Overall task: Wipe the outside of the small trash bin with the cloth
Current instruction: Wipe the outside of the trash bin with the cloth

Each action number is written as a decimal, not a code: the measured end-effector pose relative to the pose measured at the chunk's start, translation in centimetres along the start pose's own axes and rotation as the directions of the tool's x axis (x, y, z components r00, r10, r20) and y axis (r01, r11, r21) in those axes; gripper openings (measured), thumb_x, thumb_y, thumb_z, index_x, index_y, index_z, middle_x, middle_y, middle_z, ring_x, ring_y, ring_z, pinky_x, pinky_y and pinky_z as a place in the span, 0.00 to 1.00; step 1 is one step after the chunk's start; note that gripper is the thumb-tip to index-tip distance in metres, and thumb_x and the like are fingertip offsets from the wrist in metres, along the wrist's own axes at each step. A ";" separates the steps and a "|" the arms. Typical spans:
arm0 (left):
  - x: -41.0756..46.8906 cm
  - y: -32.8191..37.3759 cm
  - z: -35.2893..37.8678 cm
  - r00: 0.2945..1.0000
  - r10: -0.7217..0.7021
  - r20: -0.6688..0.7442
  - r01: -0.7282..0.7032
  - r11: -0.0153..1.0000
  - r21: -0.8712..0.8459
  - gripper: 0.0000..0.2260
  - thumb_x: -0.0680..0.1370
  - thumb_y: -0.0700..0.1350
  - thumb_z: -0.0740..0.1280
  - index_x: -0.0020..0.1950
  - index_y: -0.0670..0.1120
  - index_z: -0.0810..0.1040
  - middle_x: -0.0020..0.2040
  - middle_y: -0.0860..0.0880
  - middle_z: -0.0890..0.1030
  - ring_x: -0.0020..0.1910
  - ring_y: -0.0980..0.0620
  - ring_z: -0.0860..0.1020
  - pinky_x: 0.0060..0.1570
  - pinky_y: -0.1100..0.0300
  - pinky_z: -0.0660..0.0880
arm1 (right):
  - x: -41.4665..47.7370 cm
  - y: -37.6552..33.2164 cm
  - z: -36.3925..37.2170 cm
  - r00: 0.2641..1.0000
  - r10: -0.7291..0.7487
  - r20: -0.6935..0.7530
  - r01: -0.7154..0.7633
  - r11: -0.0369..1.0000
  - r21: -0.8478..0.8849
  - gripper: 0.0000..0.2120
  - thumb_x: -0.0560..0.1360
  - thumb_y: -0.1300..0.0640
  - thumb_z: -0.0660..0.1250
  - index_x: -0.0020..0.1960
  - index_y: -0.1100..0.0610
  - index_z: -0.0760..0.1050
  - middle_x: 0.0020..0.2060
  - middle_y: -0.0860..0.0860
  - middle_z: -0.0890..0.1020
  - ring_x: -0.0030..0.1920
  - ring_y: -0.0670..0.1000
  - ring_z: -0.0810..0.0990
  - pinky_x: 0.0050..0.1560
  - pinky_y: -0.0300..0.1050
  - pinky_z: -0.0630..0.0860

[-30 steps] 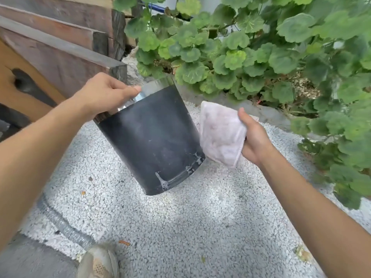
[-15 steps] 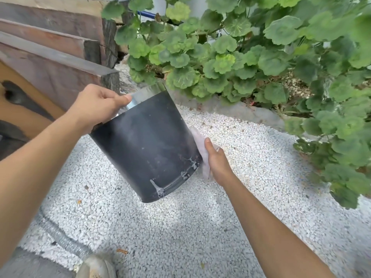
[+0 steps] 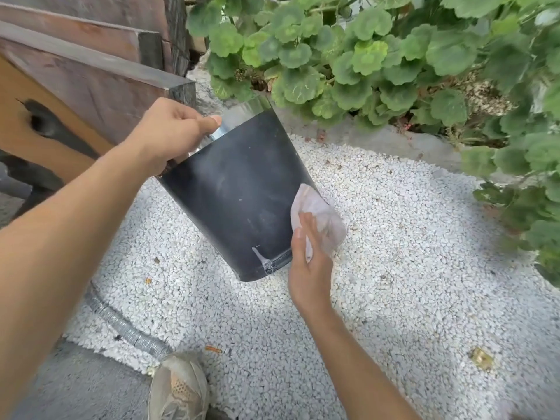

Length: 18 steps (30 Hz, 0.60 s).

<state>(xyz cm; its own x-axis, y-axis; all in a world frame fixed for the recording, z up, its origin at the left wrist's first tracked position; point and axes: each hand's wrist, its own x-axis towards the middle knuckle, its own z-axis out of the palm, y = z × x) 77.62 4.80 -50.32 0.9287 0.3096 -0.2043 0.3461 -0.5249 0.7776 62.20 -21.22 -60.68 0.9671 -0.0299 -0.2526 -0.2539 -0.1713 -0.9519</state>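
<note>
Bin (image 3: 239, 195) tilted, base toward viewer; left hand (image 3: 169, 131) grips rim; right hand (image 3: 309, 268) presses cloth (image 3: 321, 219).

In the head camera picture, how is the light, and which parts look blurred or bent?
Head view: soft daylight with mild shadows on the white gravel; a bright reflection on the shiny metal rim of the small black trash bin; the green round-leaved plant smears toward the right edge; the brown wooden beams slant from wide-angle distortion.
</note>
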 end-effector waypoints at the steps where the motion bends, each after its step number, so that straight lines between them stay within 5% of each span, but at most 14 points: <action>1: 0.2 -0.1 0.0 1.000 -0.001 0.000 0.001 1.000 0.004 0.31 0.66 0.66 0.74 0.39 0.36 0.78 0.30 0.42 0.71 0.28 0.47 0.66 0.28 0.63 0.62 | -1.0 0.0 0.6 1.000 -0.021 0.010 0.021 1.000 -0.003 0.18 0.85 0.41 0.55 0.74 0.32 0.65 0.78 0.36 0.64 0.79 0.32 0.49 0.80 0.47 0.55; 5: 0.7 -0.3 -0.2 1.000 -0.009 -0.002 0.009 1.000 -0.012 0.31 0.65 0.66 0.75 0.38 0.36 0.78 0.30 0.42 0.71 0.27 0.47 0.66 0.26 0.65 0.61 | -4.9 -0.4 2.4 0.990 -0.055 0.131 0.054 0.998 0.011 0.18 0.82 0.37 0.54 0.71 0.30 0.67 0.78 0.38 0.66 0.77 0.31 0.55 0.79 0.43 0.56; 8: 0.9 -0.5 -0.4 1.000 -0.015 0.003 0.015 1.000 -0.026 0.31 0.66 0.65 0.75 0.36 0.35 0.76 0.29 0.43 0.70 0.27 0.48 0.65 0.24 0.67 0.60 | -6.2 -1.4 2.6 0.982 -0.005 0.188 -0.002 0.999 0.035 0.17 0.81 0.32 0.55 0.65 0.30 0.75 0.71 0.39 0.74 0.72 0.34 0.68 0.74 0.39 0.67; 13: 0.6 -1.4 -0.7 0.998 -0.058 -0.009 0.057 0.995 -0.087 0.28 0.66 0.63 0.76 0.35 0.36 0.78 0.27 0.46 0.70 0.24 0.52 0.65 0.23 0.68 0.61 | -3.4 -3.6 -1.0 0.937 0.311 0.161 -0.346 0.891 0.295 0.17 0.74 0.29 0.63 0.52 0.36 0.83 0.49 0.43 0.88 0.50 0.44 0.87 0.52 0.50 0.83; 18: 0.2 -2.1 -1.3 0.997 -0.076 -0.029 0.073 0.992 -0.103 0.33 0.66 0.63 0.74 0.44 0.31 0.78 0.34 0.43 0.74 0.31 0.47 0.68 0.24 0.65 0.62 | 2.2 -5.9 -6.1 0.957 0.290 0.025 -0.252 0.785 0.566 0.22 0.81 0.42 0.66 0.60 0.60 0.81 0.52 0.58 0.88 0.53 0.58 0.88 0.43 0.51 0.84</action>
<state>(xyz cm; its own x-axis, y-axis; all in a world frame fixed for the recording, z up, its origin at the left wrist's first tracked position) 76.90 6.99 -51.21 0.8955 0.3710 -0.2457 0.3969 -0.4163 0.8180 65.89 -26.30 -54.51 0.8514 -0.0538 -0.5218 -0.4518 0.4301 -0.7816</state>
